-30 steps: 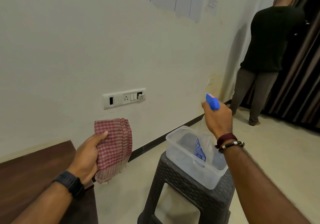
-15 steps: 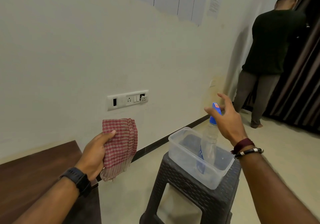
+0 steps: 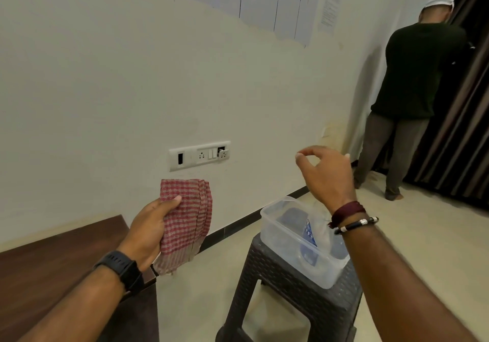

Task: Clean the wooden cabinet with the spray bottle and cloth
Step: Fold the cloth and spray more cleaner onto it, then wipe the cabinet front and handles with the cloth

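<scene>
Cloth in left hand, bottle lying in tub; right hand free.

I see the wooden cabinet point(image 3: 53, 267) at lower left; dark stool point(image 3: 296, 304) carrying clear tub point(image 3: 275, 238); right hand point(image 3: 326, 175) above tub, fingers loosely spread, holding nothing; left hand point(image 3: 152, 229) gripping folded red-checked cloth point(image 3: 189, 220) beside cabinet; spray bottle point(image 3: 308, 236) inside tub, partly hidden.

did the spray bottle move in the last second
Yes. The right hand let it go, and the spray bottle now lies lower inside the clear tub on the stool.
</scene>
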